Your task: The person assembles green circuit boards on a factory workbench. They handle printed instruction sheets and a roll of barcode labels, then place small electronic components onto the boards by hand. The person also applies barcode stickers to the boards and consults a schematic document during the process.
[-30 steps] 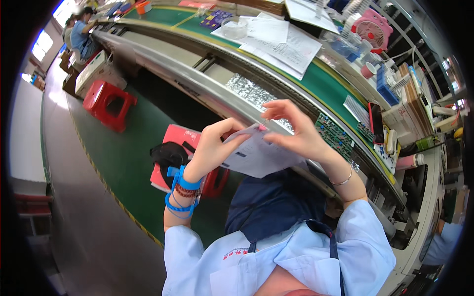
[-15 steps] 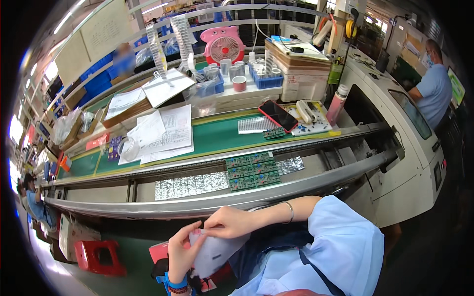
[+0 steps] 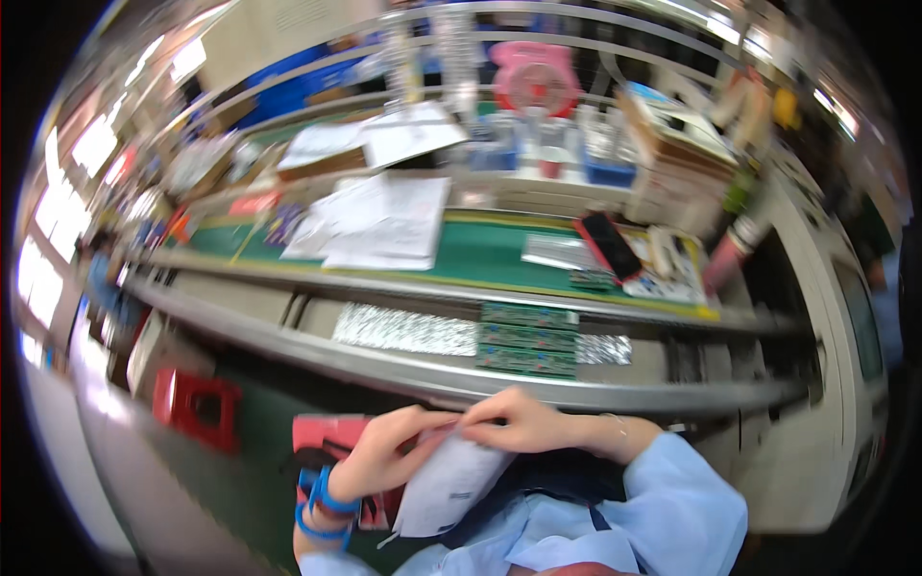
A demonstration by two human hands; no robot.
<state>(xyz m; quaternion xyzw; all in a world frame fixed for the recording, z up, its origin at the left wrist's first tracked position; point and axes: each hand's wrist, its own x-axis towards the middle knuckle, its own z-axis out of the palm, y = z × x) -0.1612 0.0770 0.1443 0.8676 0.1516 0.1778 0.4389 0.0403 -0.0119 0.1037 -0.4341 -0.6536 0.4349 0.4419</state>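
In front of my body, below the conveyor's front rail, a thin white sheet [image 3: 453,485] with small dark print hangs down. My left hand [image 3: 399,451] pinches its upper left edge between thumb and fingers. At the upper right edge, my right hand [image 3: 516,422] grips the same sheet, its fingertips close to those of the left. Whether it is paper or a flat bag, I cannot tell. A blue strap [image 3: 331,504] circles my left wrist. Beyond my hands, a panel of green circuit boards [image 3: 526,338] lies on the conveyor between silvery foil strips [image 3: 403,328].
A metal rail [image 3: 423,379] runs across just beyond my hands. Papers [image 3: 394,221], a red-edged phone [image 3: 607,245] and a pink bottle [image 3: 730,254] occupy the green bench. The pink fan [image 3: 535,82] stands behind. A red stool [image 3: 197,408] is at lower left; a pale machine [image 3: 816,259], right.
My view has turned left, so the bench appears farther right and blurred. Both hands still hold the white sheet, which now hangs flatter with more print showing.
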